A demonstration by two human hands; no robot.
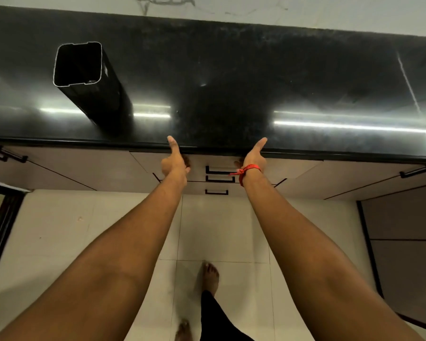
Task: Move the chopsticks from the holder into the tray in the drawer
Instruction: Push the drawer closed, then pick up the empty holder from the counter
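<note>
Counter [231, 70]: black polished stone, speckled, runs full width of view, front edge rounded. Bright strip-light reflections streak surface left and right of centre. Pale marbled wall behind. One item stands on it: tall black holder [91, 84], rounded-square mouth, upright, left side, near front edge. Interior dark, contents not discernible.

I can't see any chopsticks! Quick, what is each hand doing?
Left hand: holds nothing, thumb up, fingers curled against the top drawer front.
Right hand: the same, holds nothing, thumb up, fingers on the drawer front.
</note>
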